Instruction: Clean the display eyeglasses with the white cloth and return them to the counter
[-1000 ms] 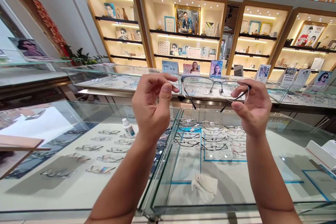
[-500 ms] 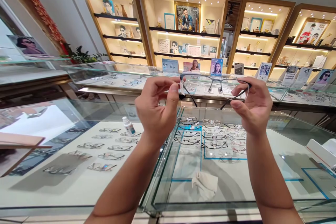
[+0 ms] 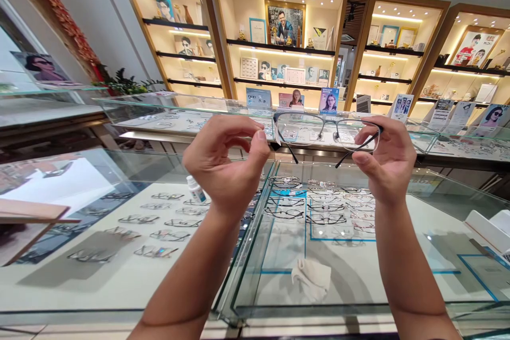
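My right hand [image 3: 388, 162] pinches a pair of eyeglasses [image 3: 330, 121] by its right side, thumb below and fingers above. The frame is dark along the top, with clear lenses, and it is held up level, temples hanging down. A small white tag [image 3: 277, 133] is on its left end. My left hand [image 3: 227, 162] is just left of that end, with a narrow gap between; thumb and forefinger tips meet in a loose ring, and nothing shows in them. Below lies a crumpled pale cloth [image 3: 312, 279] on the glass counter [image 3: 342, 289].
Rows of eyeglasses [image 3: 324, 218] lie in the right case, and more frames [image 3: 169, 235] in the left one. A white bottle [image 3: 196, 189] stands behind my left forearm. A white box-like object [image 3: 488, 231] is at the right. Farther back are another glass counter [image 3: 167, 135] and lit shelves [image 3: 281, 45].
My left hand has moved a little to the left, away from the eyeglasses, and its thumb and forefinger have come together. My right hand keeps the eyeglasses in nearly the same place.
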Action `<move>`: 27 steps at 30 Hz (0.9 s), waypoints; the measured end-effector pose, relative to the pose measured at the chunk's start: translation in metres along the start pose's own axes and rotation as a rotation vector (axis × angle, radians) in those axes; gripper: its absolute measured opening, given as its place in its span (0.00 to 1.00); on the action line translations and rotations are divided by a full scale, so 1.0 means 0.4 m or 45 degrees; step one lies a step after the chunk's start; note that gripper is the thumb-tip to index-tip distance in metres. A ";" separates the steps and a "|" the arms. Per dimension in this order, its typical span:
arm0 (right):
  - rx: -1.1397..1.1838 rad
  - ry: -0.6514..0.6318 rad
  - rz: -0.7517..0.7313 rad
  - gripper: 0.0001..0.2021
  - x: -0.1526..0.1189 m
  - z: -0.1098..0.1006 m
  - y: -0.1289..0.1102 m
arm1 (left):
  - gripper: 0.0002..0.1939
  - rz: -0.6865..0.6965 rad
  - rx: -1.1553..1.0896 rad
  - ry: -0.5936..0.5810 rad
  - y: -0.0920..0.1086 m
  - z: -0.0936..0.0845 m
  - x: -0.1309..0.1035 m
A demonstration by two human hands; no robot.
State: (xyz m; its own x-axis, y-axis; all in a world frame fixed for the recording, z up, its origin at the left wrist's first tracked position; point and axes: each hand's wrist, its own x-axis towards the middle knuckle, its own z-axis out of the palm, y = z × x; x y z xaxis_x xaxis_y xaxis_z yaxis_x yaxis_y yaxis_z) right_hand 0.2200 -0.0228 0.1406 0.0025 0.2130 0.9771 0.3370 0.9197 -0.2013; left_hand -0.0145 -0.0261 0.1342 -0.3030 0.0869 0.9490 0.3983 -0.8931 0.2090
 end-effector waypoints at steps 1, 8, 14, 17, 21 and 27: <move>0.003 0.000 -0.002 0.23 0.000 0.000 0.001 | 0.05 0.000 0.008 0.004 0.000 -0.001 0.001; 0.024 -0.002 -0.004 0.24 -0.001 -0.002 0.004 | 0.04 0.072 -0.002 0.031 -0.001 -0.002 0.005; 0.011 0.008 0.018 0.25 0.000 -0.001 0.000 | 0.07 0.087 -0.056 0.000 0.001 -0.001 0.009; 0.033 0.012 0.005 0.24 0.002 0.000 -0.001 | 0.07 0.088 -0.061 -0.011 0.002 -0.002 0.009; 0.058 0.033 0.008 0.25 0.006 0.001 0.001 | 0.06 0.060 -0.061 -0.011 -0.002 -0.005 0.010; 0.117 0.047 0.001 0.24 0.008 0.004 0.005 | 0.08 0.044 -0.105 -0.012 -0.010 -0.006 0.013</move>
State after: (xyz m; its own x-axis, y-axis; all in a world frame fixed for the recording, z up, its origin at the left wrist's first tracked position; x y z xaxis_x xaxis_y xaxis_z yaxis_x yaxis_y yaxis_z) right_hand 0.2191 -0.0198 0.1434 0.0380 0.2029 0.9785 0.2493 0.9463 -0.2059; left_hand -0.0199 -0.0231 0.1375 -0.2822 0.0589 0.9575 0.3360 -0.9288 0.1562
